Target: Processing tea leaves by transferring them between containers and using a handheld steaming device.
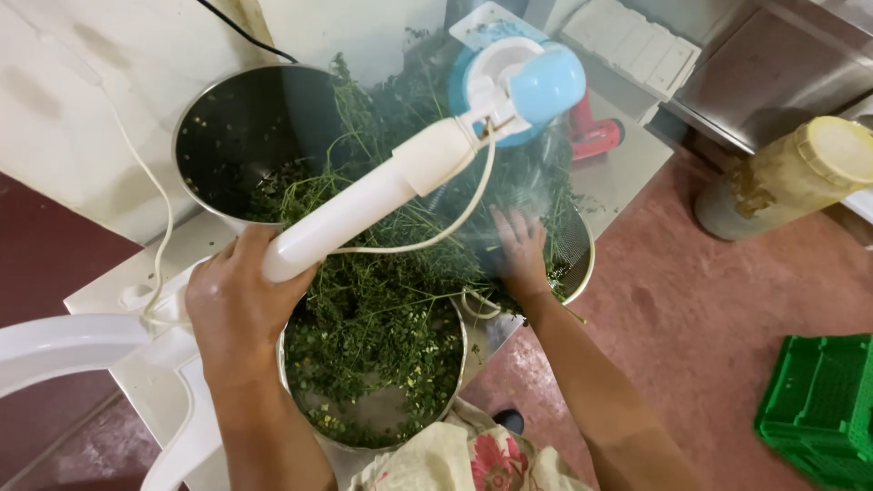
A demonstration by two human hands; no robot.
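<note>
Haze or glare blurs the upper middle, so the right hand [520, 250] and the greens under it are soft. The far wide metal bowl [582, 264] is mostly hidden by leafy stems [382, 291]; only its right rim shows. Near steel pot [373, 427] holds loose green leaves and stems over bare bottom. Back steel pot [245, 136] is mostly empty, with scattered leaf bits. Left hand [238, 305] is wrapped tight around the end of a white handheld tool [364, 205], angled up over the greens, its pale blue head [546, 84] at top and cord [436, 238] looping below. Right hand lies flat, fingers spread, on the greens in the far bowl.
</note>
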